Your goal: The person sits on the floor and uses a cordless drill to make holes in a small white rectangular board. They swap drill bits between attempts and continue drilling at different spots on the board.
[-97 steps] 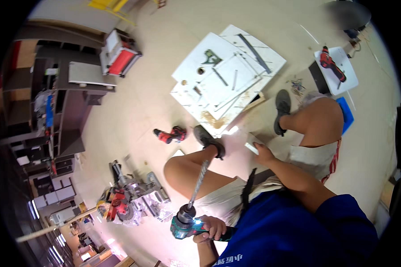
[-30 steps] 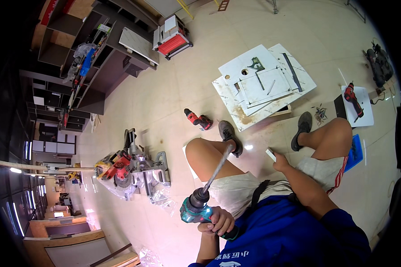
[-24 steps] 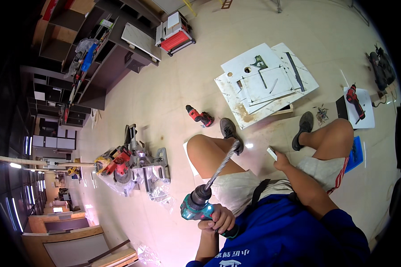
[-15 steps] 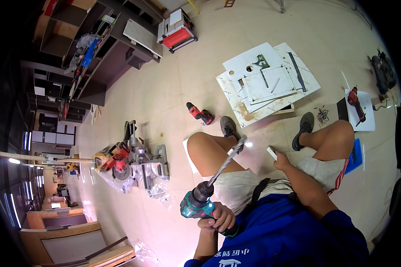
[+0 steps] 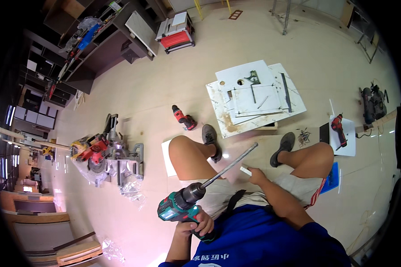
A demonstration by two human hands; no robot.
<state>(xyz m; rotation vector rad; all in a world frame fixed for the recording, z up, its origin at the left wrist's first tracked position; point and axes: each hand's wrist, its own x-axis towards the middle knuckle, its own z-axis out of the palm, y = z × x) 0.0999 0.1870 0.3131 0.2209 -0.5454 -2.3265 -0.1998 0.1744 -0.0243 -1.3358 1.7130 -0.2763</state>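
I sit on the floor with my knees bent. My left hand (image 5: 195,225) grips a teal cordless drill (image 5: 181,207) low in the view. Its long metal bit (image 5: 231,165) slants up and to the right, and the tip ends above my right hand. My right hand (image 5: 256,175) rests near my lap and pinches a small white piece (image 5: 245,171), close under the bit. Ahead of my feet a stack of white boards (image 5: 254,95) lies on the floor, with cut-outs in it and a square tool on top.
A red drill (image 5: 185,119) lies by my left shoe. A mitre saw (image 5: 107,155) stands on the left. Another red drill (image 5: 338,127) lies on a white sheet at right, beside a pile of screws (image 5: 304,135) and a circular saw (image 5: 372,102). Shelves (image 5: 89,49) line the back left.
The drill's bit has swung from pointing at my left knee to slanting rightward over my right hand. My right hand has stayed put.
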